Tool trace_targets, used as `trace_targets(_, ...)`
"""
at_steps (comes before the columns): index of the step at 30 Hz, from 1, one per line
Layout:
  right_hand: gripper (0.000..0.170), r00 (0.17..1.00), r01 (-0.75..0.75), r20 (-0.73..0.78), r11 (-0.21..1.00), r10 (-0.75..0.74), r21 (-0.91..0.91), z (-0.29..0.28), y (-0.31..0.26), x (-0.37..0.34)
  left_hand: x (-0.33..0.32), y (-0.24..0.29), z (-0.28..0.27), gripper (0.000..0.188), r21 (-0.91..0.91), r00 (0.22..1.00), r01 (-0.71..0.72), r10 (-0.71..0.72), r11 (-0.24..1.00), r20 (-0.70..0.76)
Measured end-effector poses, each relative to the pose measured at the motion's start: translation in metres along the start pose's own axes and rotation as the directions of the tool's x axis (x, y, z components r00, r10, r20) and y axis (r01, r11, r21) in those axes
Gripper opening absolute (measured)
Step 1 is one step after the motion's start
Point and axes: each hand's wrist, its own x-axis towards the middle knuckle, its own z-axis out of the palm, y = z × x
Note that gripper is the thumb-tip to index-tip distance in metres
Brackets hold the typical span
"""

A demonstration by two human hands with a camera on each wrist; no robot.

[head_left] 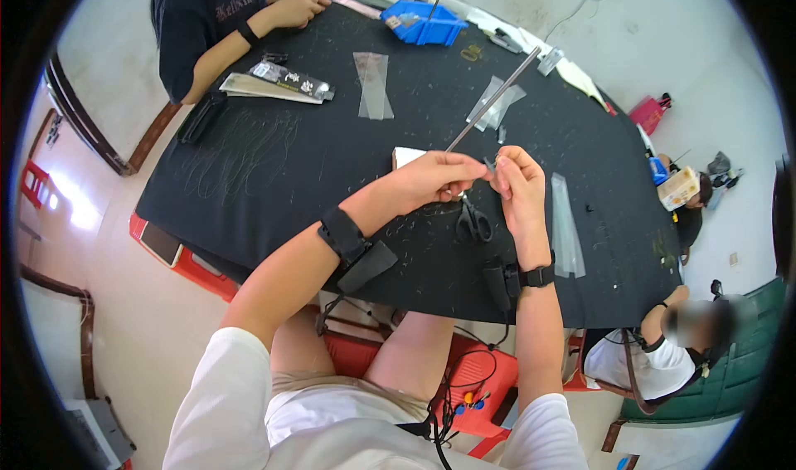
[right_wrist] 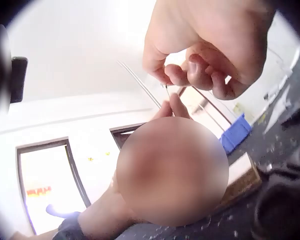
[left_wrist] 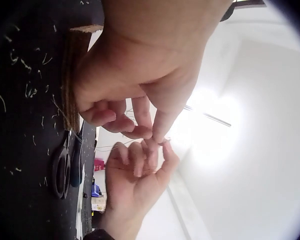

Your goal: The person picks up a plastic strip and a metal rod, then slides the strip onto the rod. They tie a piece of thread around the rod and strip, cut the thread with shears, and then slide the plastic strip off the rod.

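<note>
In front of the body my left hand (head_left: 431, 180) and right hand (head_left: 521, 184) meet fingertip to fingertip above the table. Between thumb and index finger, the left hand (left_wrist: 140, 75) pinches a thin, pale line (left_wrist: 107, 148). Opposite it, the right hand (right_wrist: 210, 50) pinches a tiny dark piece (right_wrist: 165, 86) at that line, too small to tell its kind. Below the hands lie black-handled scissors (head_left: 474, 223), their blades partly hidden. Beside the left hand is a wooden block (left_wrist: 76, 80) with a white top, and a thin metal rod (head_left: 497, 97) slants up behind.
Black cloth covers the table (head_left: 348, 163), strewn with line clippings. Clear plastic sleeves (head_left: 567, 225) lie to the right and farther back. Loose coils of line (head_left: 240, 150) spread at left, near a packet (head_left: 286, 80). A blue bin (head_left: 423, 24) stands at the back. Other people sit around.
</note>
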Motion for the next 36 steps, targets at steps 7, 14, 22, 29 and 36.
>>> trace_targets(7,0.004,0.97,0.209,-0.056,0.928,-0.237,-0.309,0.027,-0.078,0.017,-0.002,-0.001,-0.001,0.024,-0.085,0.996,-0.041,0.047,0.996,0.069)
trace_targets(14,0.005,0.878,0.366,-0.082,0.772,-0.472,-0.519,0.054,-0.121,0.035,0.0,-0.002,-0.003,0.023,-0.145,0.992,-0.085,0.098,0.986,0.082)
trace_targets(22,0.007,0.838,0.378,-0.093,0.694,-0.538,-0.613,0.078,-0.124,0.045,-0.004,0.002,-0.001,0.021,-0.135,0.983,-0.138,0.152,0.981,0.106)
trace_targets(29,0.005,0.896,0.305,-0.04,0.68,-0.442,-0.667,0.073,-0.098,0.04,0.0,-0.002,-0.009,0.022,-0.146,0.987,-0.141,0.151,0.979,0.059)
trace_targets(36,0.006,0.847,0.357,-0.091,0.688,-0.523,-0.632,0.073,-0.113,0.042,0.0,-0.002,-0.009,0.021,-0.138,0.991,-0.128,0.132,0.982,0.024)
